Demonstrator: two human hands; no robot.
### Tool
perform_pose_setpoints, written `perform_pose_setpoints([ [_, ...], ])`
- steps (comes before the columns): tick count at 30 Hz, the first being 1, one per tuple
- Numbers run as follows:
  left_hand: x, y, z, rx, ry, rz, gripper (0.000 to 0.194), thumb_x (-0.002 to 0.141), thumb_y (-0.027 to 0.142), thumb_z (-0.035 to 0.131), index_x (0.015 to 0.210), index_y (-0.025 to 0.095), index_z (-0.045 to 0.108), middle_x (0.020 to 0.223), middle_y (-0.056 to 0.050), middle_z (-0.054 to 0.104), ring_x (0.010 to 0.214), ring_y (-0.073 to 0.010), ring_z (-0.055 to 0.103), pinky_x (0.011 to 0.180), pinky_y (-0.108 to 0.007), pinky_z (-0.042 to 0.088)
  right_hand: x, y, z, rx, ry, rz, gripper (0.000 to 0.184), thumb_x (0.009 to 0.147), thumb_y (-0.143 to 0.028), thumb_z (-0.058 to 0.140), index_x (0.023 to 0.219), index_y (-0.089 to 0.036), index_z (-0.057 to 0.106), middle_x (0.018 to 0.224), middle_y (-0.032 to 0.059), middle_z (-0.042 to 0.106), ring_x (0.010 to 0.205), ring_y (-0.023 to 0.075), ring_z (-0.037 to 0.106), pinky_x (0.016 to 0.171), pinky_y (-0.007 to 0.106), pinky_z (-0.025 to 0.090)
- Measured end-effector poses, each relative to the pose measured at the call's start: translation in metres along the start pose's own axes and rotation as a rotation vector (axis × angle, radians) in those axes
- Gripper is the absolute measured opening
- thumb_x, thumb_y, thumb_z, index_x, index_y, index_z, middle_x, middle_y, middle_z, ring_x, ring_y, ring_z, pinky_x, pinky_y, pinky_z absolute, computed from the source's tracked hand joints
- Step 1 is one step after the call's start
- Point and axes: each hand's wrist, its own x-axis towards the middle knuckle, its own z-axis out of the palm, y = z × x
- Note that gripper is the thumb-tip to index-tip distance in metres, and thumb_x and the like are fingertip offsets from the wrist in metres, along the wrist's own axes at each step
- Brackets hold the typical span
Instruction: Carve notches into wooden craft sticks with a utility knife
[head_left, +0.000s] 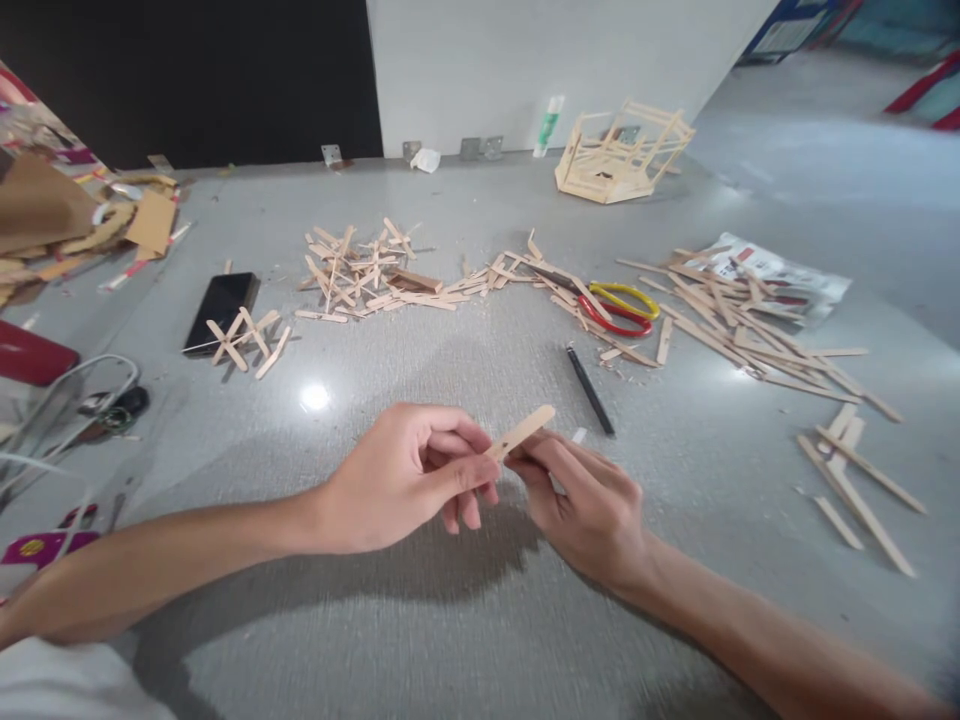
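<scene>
Holding a flat wooden craft stick (534, 425) slantwise above the worktop (420, 640) — pinched between left hand's (397, 480) thumb and fingers. With right hand (592, 500) curled close beside it, impossible to tell whether gripping anything. Apparently at a close two-handed handling step, calling for a light, steady pinch — just beyond, a slim black tool (590, 392) and scissors (589, 292).

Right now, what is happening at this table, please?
A person holds a small wooden stick between the left hand and the right hand, above the table. Beyond lie loose sticks, scissors and a black pen-like tool. A wooden frame stands at the back.
</scene>
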Motion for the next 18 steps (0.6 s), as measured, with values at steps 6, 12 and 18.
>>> perform_pose_setpoints([
  [6, 0.0, -0.007, 0.002, -0.005, 0.073, 0.091, 0.027, 0.087, 0.037, 0.066, 0.086, 0.01, 0.065, 0.075, -0.006, 0.069, 0.057, -0.0105, 0.062, 0.049, -0.019, 0.052, 0.009, -0.002, -0.002, 0.072, -0.003, 0.044, 0.022, 0.091, -0.007, 0.048, 0.079, -0.02, 0.062, 0.066, -0.0014, 0.064, 0.061, 0.011, 0.057, 0.06, 0.025, 0.046],
  [12, 0.008, -0.01, -0.004, -0.253, -0.072, 0.084, 0.027, 0.086, 0.036, 0.068, 0.079, 0.011, 0.061, 0.069, -0.004, 0.066, 0.054, -0.0096, 0.062, 0.045, -0.018, 0.05, 0.023, 0.039, -0.012, 0.166, -0.164, -0.08, 0.021, 0.094, -0.015, 0.046, 0.084, -0.02, 0.064, 0.069, 0.0008, 0.063, 0.066, 0.0125, 0.056, 0.062, 0.026, 0.046],
  [18, 0.004, 0.003, -0.009, -0.04, -0.039, 0.122, 0.023, 0.089, 0.032, 0.064, 0.083, 0.011, 0.062, 0.072, -0.005, 0.068, 0.057, -0.0109, 0.064, 0.049, -0.019, 0.051, 0.033, 0.067, -0.019, 0.187, -0.104, 0.283, 0.016, 0.092, -0.032, 0.055, 0.086, -0.02, 0.063, 0.062, -0.0031, 0.055, 0.052, 0.0096, 0.047, 0.049, 0.024, 0.037],
])
